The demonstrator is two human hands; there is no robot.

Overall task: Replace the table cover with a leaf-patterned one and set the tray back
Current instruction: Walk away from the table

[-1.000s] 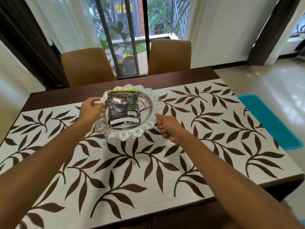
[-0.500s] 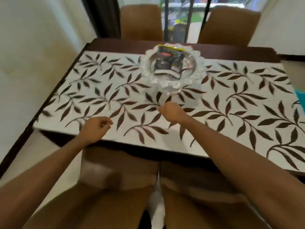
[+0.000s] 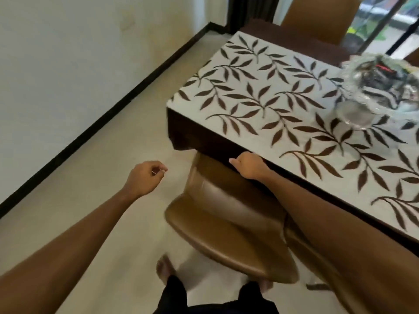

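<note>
Leaf-patterned cover point(image 3: 260, 94) flat on table point(image 3: 199, 137), brown leaves on white. Tray point(image 3: 354, 116) on cover twd table's far right, blurred; dark packet point(image 3: 383, 80) in it. L hand point(image 3: 145, 177) off table's near-left corner, over floor point(image 3: 102, 223), fingers loosely curled, thumb tip at forefinger, nothing held. R hand point(image 3: 248, 165) at table's near edge, fingers curled under; whether gripping cover edge, can't tell. Brown chair point(image 3: 226, 223) tucked at table's near side.

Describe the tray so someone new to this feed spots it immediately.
Start at the dark table under the white cover printed with brown leaves. Follow it to the frame's right edge: the tray sits there, a shiny silvery dish holding a dark packet, the only object on the cover.
</note>
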